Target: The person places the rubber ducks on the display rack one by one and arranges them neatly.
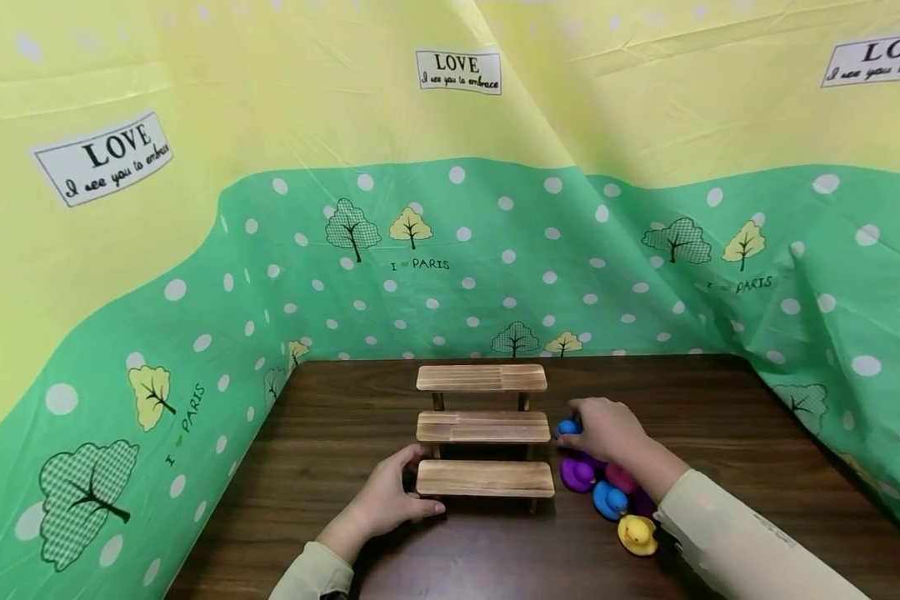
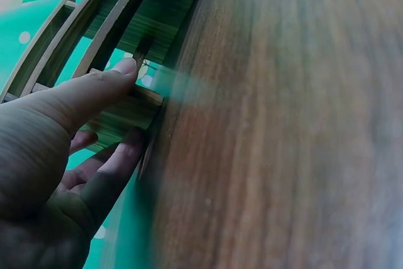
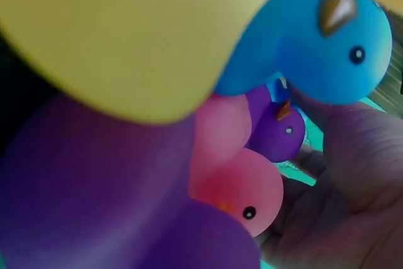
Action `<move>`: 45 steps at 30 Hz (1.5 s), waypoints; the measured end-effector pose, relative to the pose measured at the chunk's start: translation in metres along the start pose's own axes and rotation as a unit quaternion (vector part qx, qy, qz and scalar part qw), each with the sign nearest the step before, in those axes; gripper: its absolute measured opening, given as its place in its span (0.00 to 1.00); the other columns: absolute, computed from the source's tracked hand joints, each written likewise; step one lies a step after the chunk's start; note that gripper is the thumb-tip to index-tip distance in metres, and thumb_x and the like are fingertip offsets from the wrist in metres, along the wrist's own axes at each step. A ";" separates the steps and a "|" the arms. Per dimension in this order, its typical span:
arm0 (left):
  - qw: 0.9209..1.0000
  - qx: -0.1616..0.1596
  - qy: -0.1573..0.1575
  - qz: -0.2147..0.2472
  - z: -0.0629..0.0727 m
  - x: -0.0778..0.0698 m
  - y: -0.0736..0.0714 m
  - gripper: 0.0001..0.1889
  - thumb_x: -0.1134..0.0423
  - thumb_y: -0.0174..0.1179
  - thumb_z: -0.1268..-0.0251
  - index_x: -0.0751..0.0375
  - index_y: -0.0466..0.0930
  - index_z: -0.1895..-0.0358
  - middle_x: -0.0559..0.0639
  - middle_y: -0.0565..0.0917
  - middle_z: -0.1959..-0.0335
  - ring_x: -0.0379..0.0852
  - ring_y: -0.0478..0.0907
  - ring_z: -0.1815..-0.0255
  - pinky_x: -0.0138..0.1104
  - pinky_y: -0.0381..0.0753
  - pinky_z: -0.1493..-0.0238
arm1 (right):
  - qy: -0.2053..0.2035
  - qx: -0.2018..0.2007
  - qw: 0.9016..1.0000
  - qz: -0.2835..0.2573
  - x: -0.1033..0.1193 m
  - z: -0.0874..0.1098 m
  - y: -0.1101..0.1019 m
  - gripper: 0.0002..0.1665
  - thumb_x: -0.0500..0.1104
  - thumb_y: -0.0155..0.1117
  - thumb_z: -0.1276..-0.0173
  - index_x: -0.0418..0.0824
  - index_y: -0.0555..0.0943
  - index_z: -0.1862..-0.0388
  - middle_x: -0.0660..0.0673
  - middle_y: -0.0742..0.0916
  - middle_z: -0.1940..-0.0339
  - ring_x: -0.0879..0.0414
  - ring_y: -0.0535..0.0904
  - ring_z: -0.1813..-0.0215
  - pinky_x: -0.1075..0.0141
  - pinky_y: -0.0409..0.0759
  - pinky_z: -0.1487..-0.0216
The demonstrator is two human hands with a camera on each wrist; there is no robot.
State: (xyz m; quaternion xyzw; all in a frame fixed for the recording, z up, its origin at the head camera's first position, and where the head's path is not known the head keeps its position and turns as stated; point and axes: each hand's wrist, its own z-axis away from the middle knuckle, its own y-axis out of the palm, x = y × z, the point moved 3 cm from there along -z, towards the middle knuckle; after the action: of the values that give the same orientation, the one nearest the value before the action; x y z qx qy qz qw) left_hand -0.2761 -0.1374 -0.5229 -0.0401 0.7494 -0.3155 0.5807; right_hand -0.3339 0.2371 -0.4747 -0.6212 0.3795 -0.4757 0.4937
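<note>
1. Nearest: yellow duck [image 1: 637,534] on the dark wood table [image 1: 720,400], just beside the right sleeve [image 1: 742,542].
2. Behind it, a cluster of ducks packed touching: blue duck [image 1: 610,500], pink duck [image 1: 621,477], purple duck [image 1: 577,474], all right of the shelf.
3. L hand [image 1: 386,500] grips the left end of the wooden step shelf [image 1: 484,478] at its lowest tier; thumb on front, fingers curled round the end (wrist view shows fingers [image 2: 119,168] under the slat).
4. R hand [image 1: 606,428] arched over the far end of the duck pile, fingertips curled on a small blue duck [image 1: 567,427] beside the middle tier. Lifted or not: can't tell.
5. Far: green/yellow printed cloth [image 1: 495,250] walls the table in at back and both sides.
</note>
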 end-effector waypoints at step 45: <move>0.998 -0.002 -0.013 0.067 0.002 -0.003 0.003 0.42 0.65 0.84 0.50 0.62 0.72 0.30 0.53 0.82 0.41 0.49 0.80 0.44 0.37 0.78 0.45 | -0.029 -0.124 0.962 -0.243 0.005 -0.001 -0.067 0.16 0.38 0.73 0.29 0.40 0.85 0.44 0.38 0.80 0.48 0.38 0.83 0.47 0.46 0.84 0.49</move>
State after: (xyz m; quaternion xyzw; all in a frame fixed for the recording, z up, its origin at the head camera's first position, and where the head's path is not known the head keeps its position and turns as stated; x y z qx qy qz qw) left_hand -0.2726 -0.1347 -0.5220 0.0051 0.7434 -0.2739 0.6102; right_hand -0.3334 0.2471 -0.4082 -0.7649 0.2587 -0.5119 0.2931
